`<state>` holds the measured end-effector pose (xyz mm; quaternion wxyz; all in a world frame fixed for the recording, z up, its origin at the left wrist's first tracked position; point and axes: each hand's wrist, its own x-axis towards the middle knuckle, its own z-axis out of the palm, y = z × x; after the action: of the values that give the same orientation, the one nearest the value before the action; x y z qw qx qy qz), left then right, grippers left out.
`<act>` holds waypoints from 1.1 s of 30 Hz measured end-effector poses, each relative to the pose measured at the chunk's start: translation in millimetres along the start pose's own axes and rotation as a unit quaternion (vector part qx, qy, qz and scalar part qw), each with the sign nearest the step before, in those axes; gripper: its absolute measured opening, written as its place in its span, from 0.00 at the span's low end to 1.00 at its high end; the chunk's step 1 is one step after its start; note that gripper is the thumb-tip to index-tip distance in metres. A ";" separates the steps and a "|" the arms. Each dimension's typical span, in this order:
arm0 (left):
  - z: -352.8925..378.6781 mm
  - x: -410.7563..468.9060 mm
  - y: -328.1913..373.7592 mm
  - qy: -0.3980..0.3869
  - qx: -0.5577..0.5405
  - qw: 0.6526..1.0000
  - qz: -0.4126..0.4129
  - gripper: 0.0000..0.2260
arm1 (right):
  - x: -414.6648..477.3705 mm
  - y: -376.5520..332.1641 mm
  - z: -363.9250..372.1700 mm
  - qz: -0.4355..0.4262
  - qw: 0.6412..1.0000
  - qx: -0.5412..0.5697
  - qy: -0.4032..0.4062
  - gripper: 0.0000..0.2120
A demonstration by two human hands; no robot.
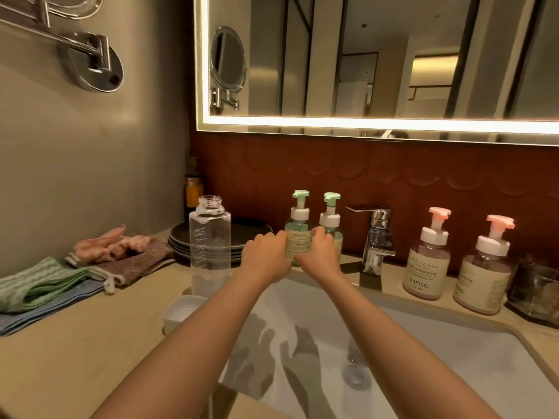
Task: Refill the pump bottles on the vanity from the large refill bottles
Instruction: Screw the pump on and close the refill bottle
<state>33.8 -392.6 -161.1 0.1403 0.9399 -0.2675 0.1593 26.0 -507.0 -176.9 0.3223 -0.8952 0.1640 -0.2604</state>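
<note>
While your forearms span the sink (453, 343), note the white cap (181, 309) lying open side up on the table (75, 358) just left of the basin. It probably belongs to the large refill bottle (210, 246), which stands upright and uncapped behind it, well within reach.

Beyond the basin, your left hand (266, 255) and right hand (317, 252) meet on the left green pump bottle (298, 237). This bottle stands upright on the back edge of the table, its long axis vertical.

1. Left fingers (279, 237): curled against the left flank of the bottle body, in contact with it.
2. Right fingers (320, 234): curled round the right flank, tucked into the gap between this bottle and the right green pump bottle (331, 225) just beside it.
3. Both hands clasp the lower body. The white collar and green pump head stand clear above the fingers.

The governing relation is vertical: the collar you must unscrew lies directly above both hands. Judged from this, one hand should steady the body while the other rises to the collar. Your left hand is nearer the refill bottle.

Farther right stand the tap (378, 237) and the pink pump bottles (426, 261), both untouched.
</note>
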 end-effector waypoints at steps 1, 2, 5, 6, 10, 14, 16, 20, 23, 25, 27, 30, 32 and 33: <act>-2.0 -8.7 -5.7 0.008 -0.002 1.000 -0.006 0.18 | -7.6 -6.9 2.8 -0.011 1.000 0.006 -0.009 0.26; -3.7 -17.1 -11.2 0.015 -0.002 1.000 -0.009 0.17 | -14.8 -13.3 5.0 -0.021 1.000 0.011 -0.020 0.26; -11.6 -45.2 -25.9 0.035 -0.045 0.998 -0.027 0.16 | -38.7 -30.8 12.7 -0.054 0.996 0.034 -0.060 0.25; -15.5 -53.6 -29.6 0.040 -0.067 0.996 -0.036 0.15 | -46.1 -36.5 14.6 -0.064 0.994 0.041 -0.076 0.25; -32.4 -79.3 -50.0 0.048 -0.106 0.989 -0.086 0.12 | -70.6 -57.7 25.4 -0.073 0.987 0.036 -0.138 0.23; -45.0 -96.5 -73.3 0.033 -0.113 0.983 -0.142 0.12 | -90.3 -74.2 34.9 -0.075 0.973 0.021 -0.216 0.27; -46.4 -105.0 -83.5 0.007 -0.110 0.979 -0.172 0.14 | -101.4 -79.4 42.6 -0.082 0.960 0.004 -0.268 0.29; -43.2 -115.7 -93.2 -0.070 -0.102 0.971 -0.203 0.21 | -114.2 -82.9 56.7 -0.097 0.940 -0.058 -0.321 0.28; -38.0 -117.1 -94.2 -0.101 -0.140 0.962 -0.212 0.25 | -112.4 -82.5 66.4 -0.090 0.943 -0.088 -0.307 0.25; -36.0 -117.2 -93.6 -0.081 -0.191 0.953 -0.221 0.24 | -108.9 -81.7 74.6 -0.083 0.947 -0.089 -0.298 0.21; -34.8 -117.0 -91.3 -0.054 -0.230 0.945 -0.227 0.23 | -106.5 -80.9 81.4 -0.079 0.951 -0.085 -0.286 0.20; -32.9 -116.7 -88.6 -0.049 -0.213 0.948 -0.231 0.26 | -107.4 -80.5 88.3 -0.078 0.961 -0.085 -0.252 0.21; -30.2 -117.0 -89.1 -0.069 -0.202 0.946 -0.246 0.27 | -109.0 -81.1 92.9 -0.085 0.963 -0.094 -0.238 0.20; -28.6 -117.5 -89.3 -0.081 -0.203 0.941 -0.258 0.27 | -109.9 -80.9 94.8 -0.086 0.965 -0.097 -0.228 0.19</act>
<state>-18.5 -255.7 -195.0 0.3426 0.9379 -0.0525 -0.0164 1.3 -349.9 -225.2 0.2386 -0.9687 0.0330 -0.0592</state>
